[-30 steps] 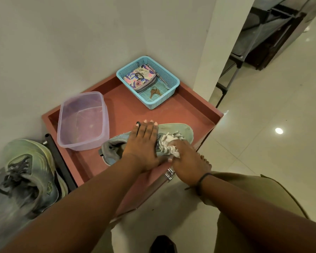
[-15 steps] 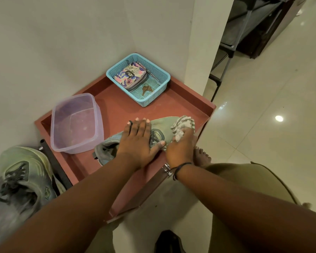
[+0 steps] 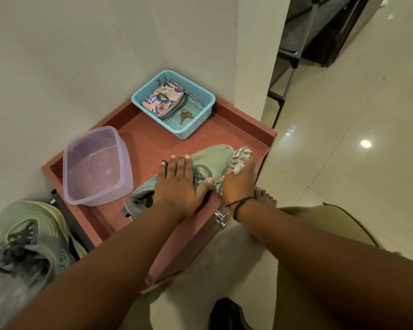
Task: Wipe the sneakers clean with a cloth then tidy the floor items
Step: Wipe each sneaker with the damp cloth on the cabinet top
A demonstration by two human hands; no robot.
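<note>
Turquoise plastic mesh basket (image 3: 200, 101) at the far corner of the reddish-brown rimmed tabletop (image 3: 143, 139) holds a floral zip pouch (image 3: 162, 101) and small brown keys (image 3: 186, 116). Beside it, a clear lilac plastic tub (image 3: 96, 165) holds nothing visible. The pale green sneaker (image 3: 215, 158) lies along the near edge; the left hand (image 3: 177, 184) presses flat on it with straight fingers, while the right hand (image 3: 240, 184) grips a striped grey-white cloth (image 3: 240, 159) against its toe. A second green sneaker (image 3: 31, 236) sits lower left, off the tabletop.

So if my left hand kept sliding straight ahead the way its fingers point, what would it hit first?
Probably the light blue plastic mesh basket: the left hand points up across bare red tray floor toward it, though depth is unclear.
</note>
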